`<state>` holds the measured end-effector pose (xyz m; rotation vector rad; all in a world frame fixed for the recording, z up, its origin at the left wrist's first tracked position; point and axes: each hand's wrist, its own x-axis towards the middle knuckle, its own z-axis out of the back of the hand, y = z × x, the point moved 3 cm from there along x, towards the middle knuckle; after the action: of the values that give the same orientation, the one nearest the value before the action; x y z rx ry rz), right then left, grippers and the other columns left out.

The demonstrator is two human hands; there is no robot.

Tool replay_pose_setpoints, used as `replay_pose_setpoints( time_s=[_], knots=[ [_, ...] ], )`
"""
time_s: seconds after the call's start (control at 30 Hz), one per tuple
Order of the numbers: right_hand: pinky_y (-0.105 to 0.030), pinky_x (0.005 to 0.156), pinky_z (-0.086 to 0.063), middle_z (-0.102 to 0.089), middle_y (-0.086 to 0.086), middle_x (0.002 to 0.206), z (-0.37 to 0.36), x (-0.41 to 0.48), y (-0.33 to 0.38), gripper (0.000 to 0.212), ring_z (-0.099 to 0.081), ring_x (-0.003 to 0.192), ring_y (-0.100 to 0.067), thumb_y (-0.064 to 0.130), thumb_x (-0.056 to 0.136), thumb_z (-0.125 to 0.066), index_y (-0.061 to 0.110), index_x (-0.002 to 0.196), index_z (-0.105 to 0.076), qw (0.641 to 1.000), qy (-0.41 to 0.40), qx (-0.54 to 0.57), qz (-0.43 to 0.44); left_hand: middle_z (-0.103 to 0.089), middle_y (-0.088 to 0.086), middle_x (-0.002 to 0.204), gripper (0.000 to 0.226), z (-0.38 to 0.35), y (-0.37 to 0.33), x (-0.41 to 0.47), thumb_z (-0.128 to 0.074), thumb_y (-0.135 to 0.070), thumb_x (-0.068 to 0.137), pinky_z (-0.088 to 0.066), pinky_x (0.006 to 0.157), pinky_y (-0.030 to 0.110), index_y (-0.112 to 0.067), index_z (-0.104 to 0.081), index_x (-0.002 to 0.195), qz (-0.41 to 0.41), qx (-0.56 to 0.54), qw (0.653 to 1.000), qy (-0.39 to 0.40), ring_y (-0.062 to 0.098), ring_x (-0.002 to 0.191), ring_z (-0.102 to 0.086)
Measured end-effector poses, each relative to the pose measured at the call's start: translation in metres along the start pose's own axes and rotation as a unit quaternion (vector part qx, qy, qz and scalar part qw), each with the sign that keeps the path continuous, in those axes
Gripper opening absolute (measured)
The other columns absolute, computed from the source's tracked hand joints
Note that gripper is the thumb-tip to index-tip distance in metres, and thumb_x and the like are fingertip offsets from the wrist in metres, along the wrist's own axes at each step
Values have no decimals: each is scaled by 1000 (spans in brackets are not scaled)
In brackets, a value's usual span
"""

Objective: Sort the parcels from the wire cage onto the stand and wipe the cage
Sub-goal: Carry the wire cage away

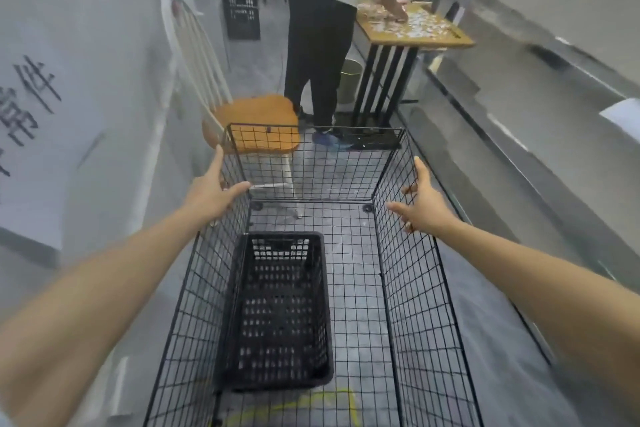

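Observation:
A black wire cage stands on the grey floor below me, open at the top. Inside it on the left lies a black perforated plastic crate, and I see no parcels in it. My left hand is over the cage's left wall near the far corner, fingers stretched out and holding nothing. My right hand hovers at the right wall's top edge, fingers spread and empty. Beyond the cage stands a black-legged stand with a wooden top strewn with small pale bits.
Another person stands just past the cage with a hand on the stand's top. A white chair with an orange seat touches the cage's far left corner. A wall runs along the left. A small bin and another black crate sit farther back.

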<state>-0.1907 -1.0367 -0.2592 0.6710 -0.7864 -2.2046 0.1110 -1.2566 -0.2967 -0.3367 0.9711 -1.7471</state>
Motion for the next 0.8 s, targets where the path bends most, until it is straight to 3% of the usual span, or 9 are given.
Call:
replay_pose_setpoints(
  time_s=[0.13, 0.27, 0.37, 0.53, 0.67, 0.8],
  knots=[
    [-26, 46, -53, -47, -8, 127, -29, 29, -12, 106, -63, 72, -22, 16, 85, -72, 43, 150, 8, 1000, 9, 3, -1, -65, 15, 85, 97, -17, 23, 25, -64, -45, 83, -59, 63, 45, -39, 5, 150, -3, 2, 1000, -10, 38, 74, -67],
    [-31, 51, -58, -48, -7, 126, -64, 55, -31, 106, -64, 72, -23, 15, 85, -72, 43, 150, 7, 1000, 11, 4, 0, -63, 11, 88, 95, -35, 53, 45, -64, -40, 86, -50, 52, 32, -36, 6, 151, -6, 11, 1000, -20, 29, 68, -64],
    [-29, 49, -57, -47, -9, 127, -98, 75, -48, 106, -63, 72, -20, 13, 85, -71, 41, 151, 6, 1000, 19, 8, 1, -61, 15, 96, 96, -48, 85, 64, -65, -39, 86, -50, 52, 32, -38, 6, 150, -4, 5, 1000, -17, 32, 72, -66],
    [-24, 44, -52, -46, -12, 132, -151, 107, -72, 106, -62, 70, -20, 12, 84, -71, 39, 151, 7, 999, 31, 12, 8, -66, 18, 86, 95, -70, 138, 95, -64, -40, 87, -54, 55, 34, -35, 5, 151, 2, 39, 999, -28, 31, 72, -67],
    [-24, 43, -51, -44, -14, 135, -195, 129, -90, 104, -59, 65, -16, 9, 87, -68, 40, 151, 8, 999, 49, 20, 5, -60, 21, 116, 97, -84, 179, 115, -67, -40, 84, -53, 53, 33, -38, 4, 151, 14, 42, 998, -43, 29, 70, -67],
    [-28, 46, -53, -41, -13, 136, -225, 147, -106, 104, -56, 68, -16, 8, 88, -67, 40, 151, 9, 998, 57, 33, 7, -59, 20, 115, 96, -97, 204, 132, -66, -40, 84, -52, 53, 31, -39, 4, 150, 22, 42, 998, -44, 25, 71, -66]
  ],
)
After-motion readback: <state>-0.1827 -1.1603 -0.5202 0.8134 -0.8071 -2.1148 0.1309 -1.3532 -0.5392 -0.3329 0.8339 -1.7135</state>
